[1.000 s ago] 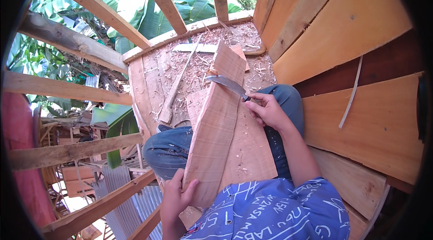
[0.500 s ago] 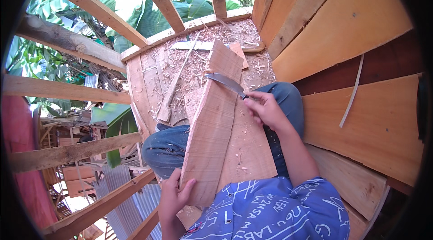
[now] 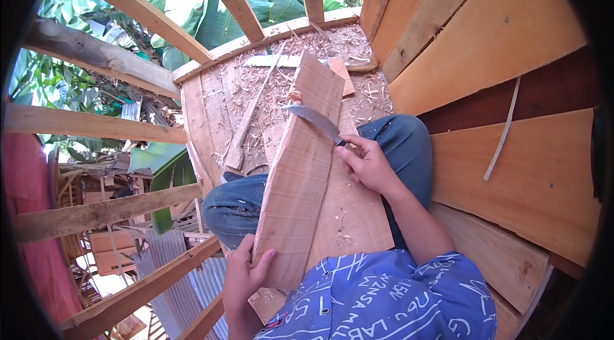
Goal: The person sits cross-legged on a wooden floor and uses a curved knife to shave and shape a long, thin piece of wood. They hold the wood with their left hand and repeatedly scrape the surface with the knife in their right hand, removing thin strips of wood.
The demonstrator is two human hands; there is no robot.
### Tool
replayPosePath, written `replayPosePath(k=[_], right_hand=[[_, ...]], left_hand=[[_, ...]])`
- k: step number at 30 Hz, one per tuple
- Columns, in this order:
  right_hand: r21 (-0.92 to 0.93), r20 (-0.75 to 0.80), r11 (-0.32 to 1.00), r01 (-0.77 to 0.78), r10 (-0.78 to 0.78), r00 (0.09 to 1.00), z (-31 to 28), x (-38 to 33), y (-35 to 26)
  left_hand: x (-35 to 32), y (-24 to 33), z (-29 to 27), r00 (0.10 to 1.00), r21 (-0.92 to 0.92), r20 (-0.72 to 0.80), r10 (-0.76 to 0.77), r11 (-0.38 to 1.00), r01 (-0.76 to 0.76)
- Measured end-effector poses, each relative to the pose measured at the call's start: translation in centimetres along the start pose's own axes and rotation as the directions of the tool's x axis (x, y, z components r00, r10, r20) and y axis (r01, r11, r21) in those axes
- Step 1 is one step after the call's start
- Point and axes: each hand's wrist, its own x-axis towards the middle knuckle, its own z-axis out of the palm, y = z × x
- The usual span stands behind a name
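Observation:
A wide wooden board [image 3: 293,189] slants away from me between my knees, over another board [image 3: 356,218] lying beneath it. My left hand [image 3: 251,268] is closed round the near left edge of the upper board, thumb on its face. My right hand [image 3: 364,159] grips the dark handle of a knife [image 3: 318,122] with a curved blade. The blade lies across the upper part of the board, its tip reaching past the left edge. A small curl of wood shaving [image 3: 295,96] sits on that edge just beyond the blade.
Shavings [image 3: 268,94] litter the plank floor. A handsaw [image 3: 270,60] lies at the far side, partly behind the board, beside a small wood block [image 3: 341,76]. A thin stick [image 3: 254,113] lies to the left. Wooden rails [image 3: 102,209] run along the left; a plank wall [image 3: 511,148] stands at right.
My right hand and the knife have shifted slightly left and nearer to me along the board's edge. A shaving curl now stands out on that edge. My left hand keeps its hold.

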Motion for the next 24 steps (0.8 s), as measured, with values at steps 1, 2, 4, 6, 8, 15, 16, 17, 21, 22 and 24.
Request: replayPosePath(k=[1, 2, 4, 6, 8, 15, 16, 17, 21, 22, 24], right_hand=[[-0.031, 0.109, 1.0, 0.0, 0.003, 0.994, 0.1, -0.2, -0.1], [-0.038, 0.147, 0.999, -0.018, 0.023, 0.989, 0.0, 0.0, -0.1], [-0.053, 0.221, 0.997, -0.053, 0.064, 0.973, -0.8, 0.7, 0.0], [0.048, 0.065, 0.999, -0.024, 0.021, 0.998, -1.7, 1.3, 0.2], [0.042, -0.063, 0.998, -0.048, 0.051, 0.997, -1.1, 0.7, -0.1], [0.002, 0.245, 0.997, -0.081, 0.078, 0.966, -1.0, 0.2, -0.6], [0.011, 0.216, 0.999, -0.049, 0.045, 0.975, -1.4, 0.6, -0.4], [-0.013, 0.204, 0.999, -0.034, 0.036, 0.978, -1.4, 0.8, -0.6], [-0.129, 0.304, 0.992, 0.011, 0.029, 0.952, -0.6, 0.5, -1.3], [-0.162, 0.363, 0.987, 0.021, 0.039, 0.931, -0.3, 0.4, -1.4], [-0.031, 0.183, 0.999, -0.018, 0.024, 0.983, -0.4, 1.4, -0.5]], left_hand=[[-0.1, -0.1, 0.0, 1.0, -0.003, 0.002, -0.014, 1.0, 0.014], [-0.3, -0.2, -0.1, 1.0, -0.005, 0.001, -0.029, 1.0, 0.029], [-0.5, -0.2, -0.2, 0.999, -0.008, -0.005, -0.035, 0.999, 0.035], [-0.6, 0.1, -0.2, 1.0, -0.008, -0.014, -0.018, 1.0, 0.018], [-0.4, 0.4, -0.1, 1.0, -0.041, -0.016, -0.015, 0.999, 0.014], [-0.6, 0.0, -0.2, 1.0, -0.024, -0.018, -0.01, 1.0, 0.009], [-0.6, 0.1, -0.3, 1.0, -0.02, -0.009, -0.016, 1.0, 0.016], [-0.6, 0.2, -0.4, 1.0, -0.019, -0.001, -0.021, 1.0, 0.021], [-0.7, 0.0, -0.4, 0.999, -0.031, 0.004, -0.041, 0.999, 0.041], [-0.7, -0.2, -0.4, 0.999, -0.032, 0.001, -0.036, 0.999, 0.036], [-0.8, -0.5, -0.3, 1.0, -0.03, -0.006, -0.024, 0.999, 0.024]])
